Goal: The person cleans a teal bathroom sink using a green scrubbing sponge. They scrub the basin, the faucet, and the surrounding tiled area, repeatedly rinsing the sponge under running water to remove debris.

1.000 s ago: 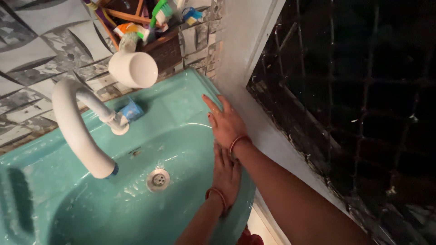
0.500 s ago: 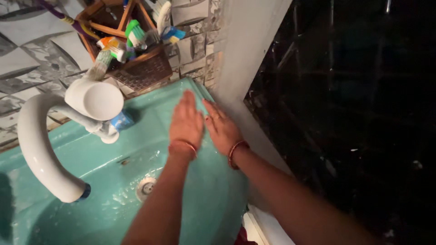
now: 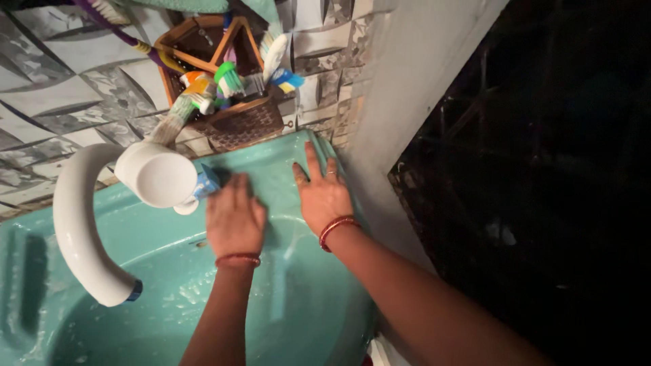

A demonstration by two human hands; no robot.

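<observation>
Here, at the far left of the frame, a white curved faucet spout (image 3: 78,224) arches down over a wet turquoise sink (image 3: 163,312), its blue-tipped mouth hanging low at lower left. Just right of the spout's top sits the round white tap knob (image 3: 157,174), with a small blue piece (image 3: 207,181) tucked against its right side on the sink's back ledge. Above these, in the upper middle of the frame, a brown wicker holder (image 3: 237,118) hangs on the patterned grey wall tiles (image 3: 61,88), stuffed with toothbrushes (image 3: 229,78) and tubes.

Moving right, the left hand (image 3: 234,218) lies flat, palm down, on the sink's back ledge near the frame's centre, fingers straight and pressed close together, gripping nothing. Its fingertips reach up to the blue piece by the knob; whether they touch it I cannot tell. A reddish bangle (image 3: 238,259) circles that wrist.

Just right of it, with a narrow gap of sink between the 2, the right hand (image 3: 321,193) also rests flat on the ledge near the sink's back right corner, fingers spread a little apart and holding nothing. A ring shows on 1 finger and a red bangle (image 3: 337,227) on the wrist. Right of this hand rises a pale wall edge (image 3: 407,102), and beyond it the right part of the frame is dark.
</observation>
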